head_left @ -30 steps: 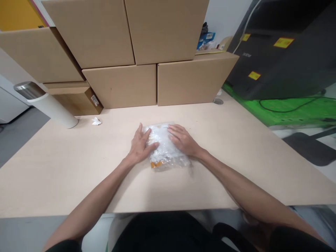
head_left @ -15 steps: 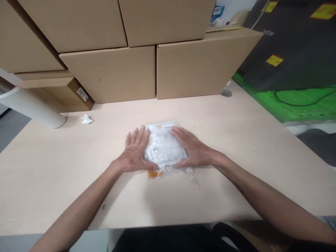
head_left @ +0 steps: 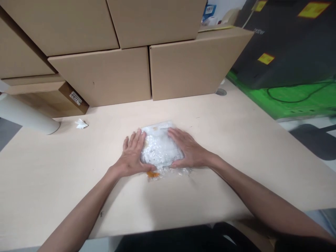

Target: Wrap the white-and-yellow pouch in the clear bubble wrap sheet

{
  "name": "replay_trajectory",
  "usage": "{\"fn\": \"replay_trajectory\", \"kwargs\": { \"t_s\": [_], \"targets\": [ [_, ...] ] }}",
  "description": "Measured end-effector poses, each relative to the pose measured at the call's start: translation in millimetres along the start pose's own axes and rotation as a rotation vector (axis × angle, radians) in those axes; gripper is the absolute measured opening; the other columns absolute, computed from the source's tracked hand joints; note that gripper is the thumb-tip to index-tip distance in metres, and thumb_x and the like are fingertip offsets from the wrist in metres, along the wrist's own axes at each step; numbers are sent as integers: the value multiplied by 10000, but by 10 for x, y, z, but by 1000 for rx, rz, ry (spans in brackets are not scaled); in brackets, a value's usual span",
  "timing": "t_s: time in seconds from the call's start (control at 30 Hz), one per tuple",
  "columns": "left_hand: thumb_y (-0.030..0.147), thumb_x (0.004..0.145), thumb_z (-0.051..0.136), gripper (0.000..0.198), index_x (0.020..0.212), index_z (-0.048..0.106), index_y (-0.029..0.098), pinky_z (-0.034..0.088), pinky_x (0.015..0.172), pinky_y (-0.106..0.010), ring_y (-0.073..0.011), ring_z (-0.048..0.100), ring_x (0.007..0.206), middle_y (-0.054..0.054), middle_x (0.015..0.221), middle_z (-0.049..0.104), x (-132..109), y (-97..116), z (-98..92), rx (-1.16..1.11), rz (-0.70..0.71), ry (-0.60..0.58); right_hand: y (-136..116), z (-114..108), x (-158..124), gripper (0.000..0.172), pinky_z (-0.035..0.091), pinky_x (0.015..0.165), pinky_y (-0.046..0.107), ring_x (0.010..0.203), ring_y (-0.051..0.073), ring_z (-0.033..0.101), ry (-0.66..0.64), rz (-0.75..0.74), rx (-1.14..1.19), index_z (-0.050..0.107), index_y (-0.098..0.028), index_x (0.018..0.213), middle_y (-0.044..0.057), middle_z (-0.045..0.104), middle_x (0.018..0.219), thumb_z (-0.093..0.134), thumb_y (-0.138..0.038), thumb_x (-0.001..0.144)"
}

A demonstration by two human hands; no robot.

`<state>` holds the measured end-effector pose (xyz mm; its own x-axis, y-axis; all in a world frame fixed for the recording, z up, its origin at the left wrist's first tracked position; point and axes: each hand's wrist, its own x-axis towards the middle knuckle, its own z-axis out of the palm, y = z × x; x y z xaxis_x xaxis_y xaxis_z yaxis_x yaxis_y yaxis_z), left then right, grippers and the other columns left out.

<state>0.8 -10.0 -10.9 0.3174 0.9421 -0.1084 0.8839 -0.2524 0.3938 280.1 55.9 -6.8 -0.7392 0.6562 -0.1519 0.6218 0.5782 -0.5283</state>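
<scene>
A flat packet in clear plastic wrap (head_left: 160,145), whitish inside with printed marks, lies on the table. Its crinkled plastic edge spreads toward me, with an orange patch (head_left: 152,174) at the near left corner. My left hand (head_left: 130,154) rests along the packet's left side, fingers stretched out and thumb at its near edge. On the right side lies my right hand (head_left: 190,148), fingers extended over the top of the packet and thumb near the front edge. Both hands are open and touch the packet; neither is closed around it.
Stacked cardboard boxes (head_left: 101,78) wall off the back of the light wooden table (head_left: 215,196). At the left are a white roll (head_left: 31,115) and a crumpled white scrap (head_left: 81,123). A dark case (head_left: 286,42) stands on a green surface (head_left: 286,101) at the right.
The whole view has shifted and tilted slightly, with things appearing a little further left. Hands and packet keep nearly the same places relative to each other.
</scene>
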Motion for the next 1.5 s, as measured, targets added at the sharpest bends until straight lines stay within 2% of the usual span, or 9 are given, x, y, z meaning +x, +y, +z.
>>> {"fn": "replay_trajectory", "kwargs": {
  "t_s": [0.2,0.37,0.53,0.7,0.9,1.13,1.27,1.37,1.5],
  "targets": [
    [725,686,722,1293,1598,-60,246,169,1161,-667,-452,72,1522,-218,1672,-24,-65,27,-36,-244,-63,213,24,-35,-55,1205,112,1211,626,1541,398,6,130,-4,178,129,-248,1609,136,8,1694,655,-816,686],
    [607,810,675,719,1348,512,158,496,816,-397,-264,633,966,-126,1115,658,-85,72,-69,-665,-340,472,12,-24,-120,769,488,954,541,1116,325,604,492,188,449,510,-233,1406,139,629,1256,640,-688,800],
    [481,723,822,465,1004,622,168,439,662,-251,-142,592,710,-14,820,660,-101,153,-100,-1098,-302,355,-73,-53,-163,525,469,672,363,647,163,542,370,179,812,648,-177,1118,-28,573,721,737,-546,755],
    [445,770,812,387,955,577,199,444,665,-223,-99,562,669,23,780,626,-166,243,-186,-1231,-215,375,-204,-123,-214,326,445,726,330,732,144,524,421,47,944,581,-211,822,-22,549,791,789,-443,726],
    [593,787,741,438,887,601,190,452,604,-239,-116,581,640,9,768,633,-192,265,-271,-1312,-290,350,-247,-155,-270,255,457,759,351,752,149,500,275,-150,975,568,-231,782,-22,517,800,748,-412,775],
    [409,735,828,361,1005,658,241,519,702,-241,-138,660,762,18,884,707,-213,345,-308,-1418,-144,440,-220,-119,-256,195,469,976,482,1074,250,602,145,-213,1162,651,-232,810,60,632,1156,727,-410,789],
    [443,683,855,526,1127,624,283,564,805,-287,-192,696,936,2,1029,731,-228,417,-327,-1486,-139,503,-239,-72,-194,366,466,1003,498,1228,300,570,336,9,1274,664,-255,1097,101,608,1343,660,-495,822],
    [438,699,850,526,1137,615,267,567,862,-321,-223,698,1001,-22,1042,733,-213,470,-282,-1539,-128,480,-269,-21,-187,606,467,1011,493,1228,302,581,254,54,1260,607,-287,1276,95,617,1367,735,-572,757],
    [473,764,792,474,1119,596,229,567,880,-368,-258,690,1044,-64,1060,714,-124,490,-69,-1529,-175,333,-348,43,-242,576,542,832,432,882,259,686,82,28,1349,707,-224,988,67,745,959,839,-630,602]
  ]
}}
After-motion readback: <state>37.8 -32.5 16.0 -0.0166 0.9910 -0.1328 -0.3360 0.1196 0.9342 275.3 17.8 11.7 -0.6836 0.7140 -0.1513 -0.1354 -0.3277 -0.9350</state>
